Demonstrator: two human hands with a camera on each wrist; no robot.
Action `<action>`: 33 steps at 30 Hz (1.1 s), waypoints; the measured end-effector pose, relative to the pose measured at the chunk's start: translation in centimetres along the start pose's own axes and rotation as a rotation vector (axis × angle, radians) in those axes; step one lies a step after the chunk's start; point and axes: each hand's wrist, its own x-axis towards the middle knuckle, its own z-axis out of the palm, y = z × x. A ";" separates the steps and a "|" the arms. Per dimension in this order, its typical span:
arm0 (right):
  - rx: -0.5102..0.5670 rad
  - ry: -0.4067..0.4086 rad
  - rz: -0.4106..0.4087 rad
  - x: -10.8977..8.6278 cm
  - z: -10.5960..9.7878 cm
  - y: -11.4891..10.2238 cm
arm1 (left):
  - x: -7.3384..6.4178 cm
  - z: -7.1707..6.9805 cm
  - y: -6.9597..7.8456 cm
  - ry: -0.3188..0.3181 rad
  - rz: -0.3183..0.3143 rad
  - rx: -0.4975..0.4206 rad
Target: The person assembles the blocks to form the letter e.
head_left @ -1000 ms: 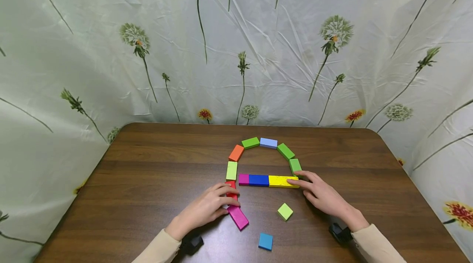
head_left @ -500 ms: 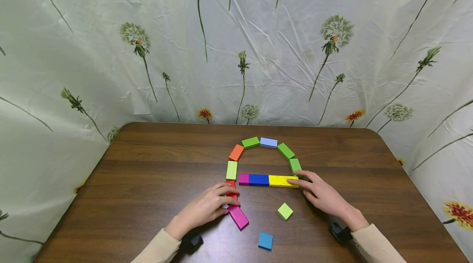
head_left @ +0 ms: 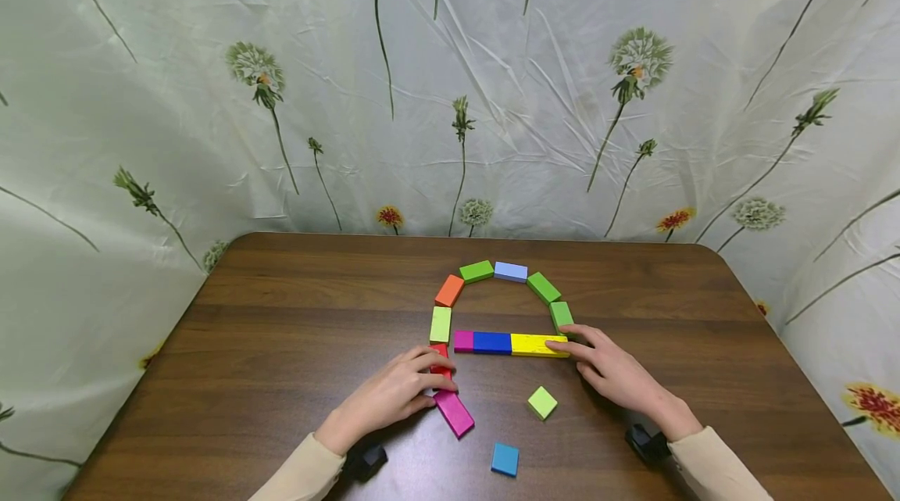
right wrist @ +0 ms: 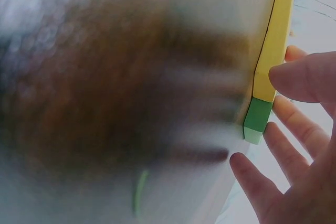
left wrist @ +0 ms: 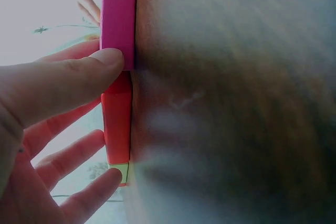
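In the head view my left hand (head_left: pixel 394 391) lies over the red block (head_left: pixel 442 364), fingers spread across its top. The thumb is at the upper end of a magenta block (head_left: pixel 454 415); the left wrist view shows the thumb tip overlapping that block's end. My right hand (head_left: pixel 619 376) rests fingertips on the right end of the yellow block (head_left: pixel 533 345) and at the lower end of a green block (head_left: pixel 561 315). Its thumb (right wrist: pixel 299 77) overlaps the yellow block in the right wrist view. Yellow, blue (head_left: pixel 493 343) and small magenta (head_left: pixel 464 341) blocks form a straight row.
Above the row, several blocks curve in an arch, including an orange block (head_left: pixel 449 291) and a light-blue block (head_left: pixel 511 272). A lime square block (head_left: pixel 542 403) and a blue square block (head_left: pixel 505 459) lie apart on the wooden table (head_left: pixel 295 313). Behind hangs a flowered curtain (head_left: pixel 534 94).
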 end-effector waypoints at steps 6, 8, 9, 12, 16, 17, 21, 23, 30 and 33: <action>-0.004 0.004 -0.005 0.0 0.0 0.0 | 0.1 0.1 -0.2 0.009 0.022 -0.001; -0.003 0.005 -0.007 0.0 0.0 0.0 | 0.1 0.1 -0.3 0.009 0.025 -0.006; -0.003 0.005 -0.008 0.0 0.0 0.0 | 0.1 0.1 -0.3 0.010 0.025 -0.009; -0.002 0.006 -0.008 0.0 0.0 -0.1 | 0.1 0.1 -0.4 0.013 0.028 -0.012; 0.000 0.005 -0.004 0.0 0.0 0.0 | 0.2 0.1 -0.3 0.013 0.033 -0.013; 0.000 0.004 -0.003 0.0 0.0 0.0 | 0.2 0.1 -0.3 0.012 0.034 -0.013; 0.001 0.002 -0.002 0.0 0.0 0.0 | 0.2 0.0 -0.2 0.008 0.034 -0.012; 0.003 0.003 -0.003 0.0 0.0 0.0 | 0.3 0.0 -0.2 0.007 0.034 -0.012; 0.000 0.008 -0.005 0.0 0.1 0.0 | 0.3 0.0 -0.2 -0.009 0.025 -0.011; 0.000 0.004 0.000 0.0 0.1 0.0 | 0.3 -0.1 0.0 -0.022 0.018 -0.010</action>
